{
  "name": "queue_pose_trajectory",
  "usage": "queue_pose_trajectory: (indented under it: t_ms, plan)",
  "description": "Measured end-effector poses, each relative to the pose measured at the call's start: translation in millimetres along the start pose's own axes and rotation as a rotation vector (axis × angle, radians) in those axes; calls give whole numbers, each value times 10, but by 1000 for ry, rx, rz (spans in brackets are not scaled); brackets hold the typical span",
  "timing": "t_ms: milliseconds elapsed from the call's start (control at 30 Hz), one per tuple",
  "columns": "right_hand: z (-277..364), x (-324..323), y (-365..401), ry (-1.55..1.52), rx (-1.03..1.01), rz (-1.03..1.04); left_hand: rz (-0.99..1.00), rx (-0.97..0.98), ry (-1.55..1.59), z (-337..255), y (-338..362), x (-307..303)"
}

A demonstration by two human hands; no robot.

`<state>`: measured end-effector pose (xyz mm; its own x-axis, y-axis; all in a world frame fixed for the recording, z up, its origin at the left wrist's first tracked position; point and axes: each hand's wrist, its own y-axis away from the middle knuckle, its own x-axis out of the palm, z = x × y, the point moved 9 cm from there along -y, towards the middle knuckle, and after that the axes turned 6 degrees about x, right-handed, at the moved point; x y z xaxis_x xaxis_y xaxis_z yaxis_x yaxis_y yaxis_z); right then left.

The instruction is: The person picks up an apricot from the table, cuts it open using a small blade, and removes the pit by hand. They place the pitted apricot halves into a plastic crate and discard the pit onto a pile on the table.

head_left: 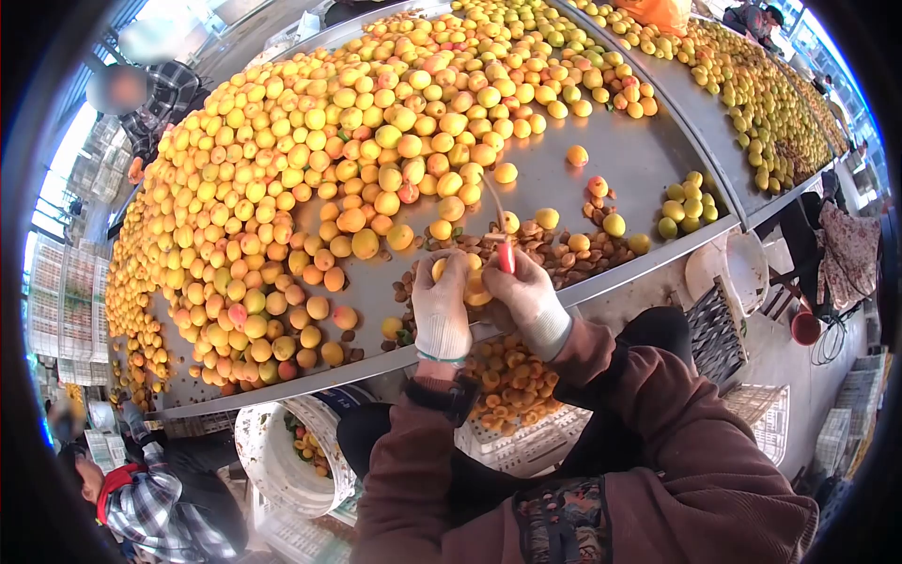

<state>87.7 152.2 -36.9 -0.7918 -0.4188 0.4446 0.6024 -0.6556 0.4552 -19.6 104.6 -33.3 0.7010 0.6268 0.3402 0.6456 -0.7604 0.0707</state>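
Note:
My left hand (443, 318), in a white glove, is closed round a yellow-orange apricot (475, 284) above the near edge of the metal table. Close beside it, my right hand (532, 303), gloved too, grips the red handle of a curved-bladed knife (506, 256). The thin blade points away from me over the table; whether my right fingers also touch the fruit is hard to see. Just past my hands lies a heap of brown apricot pits (564, 256). Below them, between my legs, a white crate (526, 449) holds opened orange apricots (510, 381).
A great pile of whole apricots (310, 169) covers much of the metal table (540, 179), which has a raised rim (648, 256). A white bucket (258, 451) with fruit scraps stands at lower left. Other people (164, 503) work nearby. A black crate (716, 329) sits at right.

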Motion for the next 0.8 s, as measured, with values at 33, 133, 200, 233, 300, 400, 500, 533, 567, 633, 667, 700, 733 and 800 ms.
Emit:
queue_pose_trajectory:
  t_ms: [33, 133, 200, 233, 300, 400, 500, 533, 567, 633, 667, 700, 733, 800]
  plan:
    - [45, 18, 18, 89, -48, -38, -111, -2, -48, 12, -41, -118]
    - [151, -56, 6, 117, -102, -60, -157, 232, -429, -117, -196, -405]
    - [229, -112, -25, 185, -192, -27, -195, 538, -637, -411, -264, -511]
    - [242, -144, -12, 186, -195, -22, -199, 543, -637, -466, -250, -533]
    - [201, 70, 52, 538, -205, 251, -179, 343, -596, -457, -259, -577]
    - [465, -177, -97, 746, -258, 0, -42, 95, -704, -398, -196, -479]
    - [824, -411, -351, 1092, -385, -300, 626, 755, -1172, -533, 222, 111]
    - [845, -442, -442, 1191, -372, -314, 753, 451, -986, -461, 300, 152]
    - [852, -477, -517, 1288, -359, -331, 862, 149, -785, -376, 436, 234]
    - [748, -555, -741, 1404, -419, -296, 890, 100, -872, -241, 524, 258]
    - [668, -565, -824, 1515, -475, -253, 916, 43, -962, -142, 560, 225]
    - [652, -571, -835, 1518, -475, -245, 908, 40, -960, -129, 559, 207]
    - [627, -590, -855, 1517, -448, -243, 789, 48, -849, -194, 479, 161]
    - [664, -550, -767, 1345, -323, -262, 589, 29, -712, -245, 339, 48]
